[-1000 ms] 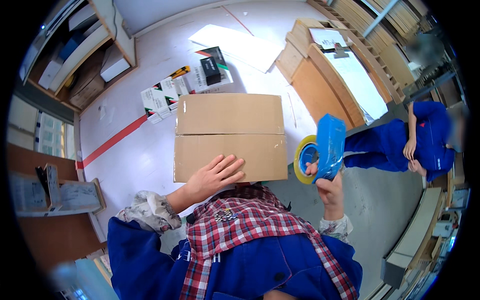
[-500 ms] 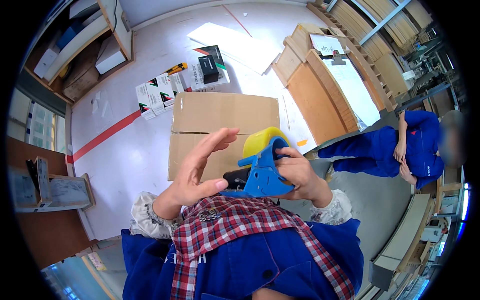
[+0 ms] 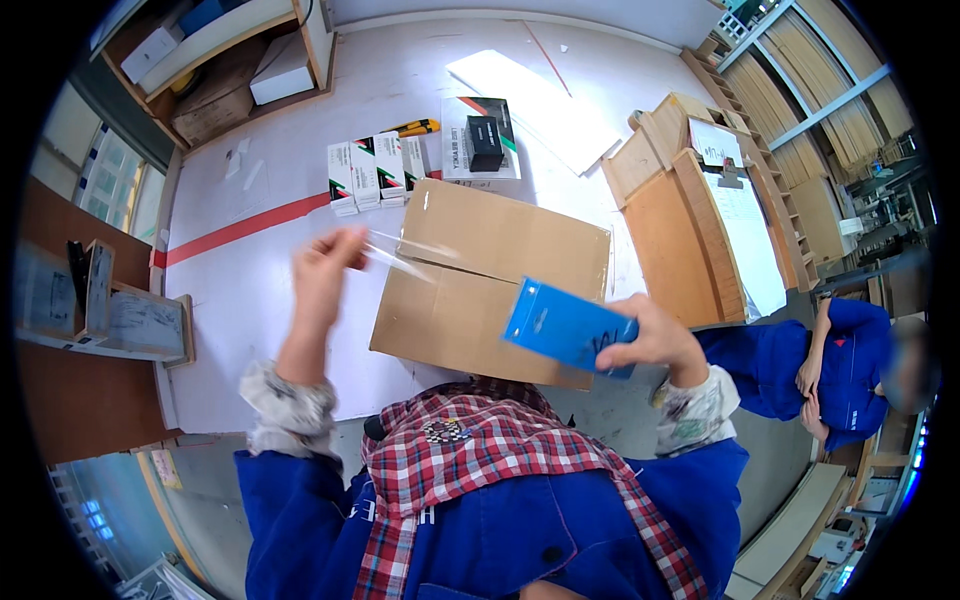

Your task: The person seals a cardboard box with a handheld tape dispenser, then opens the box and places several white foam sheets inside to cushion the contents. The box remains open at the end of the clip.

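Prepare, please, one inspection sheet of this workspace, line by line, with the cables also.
Surface: pale table, red stripe across its left part.
Job's things: brown carton on the table, flaps down, seam visible; blue tape dispenser; clear tape strip, far end unclear.
Clutter: white boxes, yellow-and-black cutter, small black box on a larger box, white sheet.
Hands: left hand pinches the strip; right hand grips the dispenser.
Cables: nothing seen near the carton.
Surroundings: shelf at upper left; wooden stand with papers and co-worker in blue at right.
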A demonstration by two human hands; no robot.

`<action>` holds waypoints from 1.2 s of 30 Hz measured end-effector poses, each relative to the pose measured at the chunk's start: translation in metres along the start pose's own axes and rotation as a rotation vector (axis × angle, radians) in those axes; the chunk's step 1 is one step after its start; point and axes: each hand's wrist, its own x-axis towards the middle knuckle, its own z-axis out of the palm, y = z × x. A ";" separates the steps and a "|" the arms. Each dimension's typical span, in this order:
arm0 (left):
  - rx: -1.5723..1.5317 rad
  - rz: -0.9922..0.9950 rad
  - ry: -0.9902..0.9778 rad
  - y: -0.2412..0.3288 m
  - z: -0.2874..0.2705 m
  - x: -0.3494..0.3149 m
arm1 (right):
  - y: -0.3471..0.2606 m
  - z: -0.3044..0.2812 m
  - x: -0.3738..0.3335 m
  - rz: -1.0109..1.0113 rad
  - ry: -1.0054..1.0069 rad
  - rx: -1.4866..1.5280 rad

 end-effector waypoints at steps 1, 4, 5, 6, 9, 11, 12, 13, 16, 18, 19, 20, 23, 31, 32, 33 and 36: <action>-0.044 -0.066 0.018 -0.001 -0.017 0.013 | 0.001 -0.007 0.006 0.029 0.020 -0.028; 0.092 0.005 0.109 -0.005 -0.026 0.018 | 0.010 -0.017 0.034 0.092 0.009 0.074; 0.080 -0.020 0.105 -0.008 -0.029 0.019 | 0.017 -0.018 0.041 0.087 -0.003 0.096; 0.060 -0.043 0.107 -0.013 -0.033 0.021 | 0.020 -0.020 0.047 0.107 -0.018 0.062; 0.035 -0.175 0.109 -0.035 -0.030 0.026 | 0.027 -0.026 0.053 0.104 -0.022 0.038; -0.003 -0.215 0.108 -0.049 -0.026 0.030 | 0.024 -0.025 0.054 0.133 -0.013 0.078; -0.003 -0.236 0.112 -0.053 -0.026 0.030 | 0.021 -0.024 0.052 0.152 -0.007 0.103; -0.004 -0.256 0.115 -0.057 -0.026 0.030 | 0.019 -0.025 0.053 0.168 -0.036 0.097; -0.006 -0.323 0.124 -0.073 -0.029 0.030 | 0.013 -0.024 0.059 0.213 -0.086 0.072; -0.037 -0.366 0.130 -0.088 -0.026 0.030 | 0.011 -0.023 0.060 0.198 -0.045 0.100; -0.053 -0.379 0.119 -0.092 -0.025 0.031 | 0.012 -0.022 0.061 0.193 -0.023 0.116; -0.063 -0.387 0.112 -0.097 -0.025 0.030 | 0.014 -0.021 0.061 0.211 -0.037 0.115; -0.071 -0.413 0.061 -0.120 -0.015 0.024 | 0.018 -0.024 0.057 0.245 -0.066 0.118; 0.204 -0.391 -0.048 -0.196 -0.002 0.013 | 0.024 -0.028 0.055 0.217 -0.052 0.180; 0.261 -0.478 -0.116 -0.199 -0.004 0.012 | 0.025 -0.028 0.055 0.210 -0.046 0.181; 0.379 -0.470 -0.093 -0.186 -0.005 0.016 | 0.026 -0.027 0.055 0.203 -0.037 0.187; 0.664 -0.136 0.113 -0.152 -0.012 0.049 | 0.033 -0.028 0.058 0.160 -0.034 0.184</action>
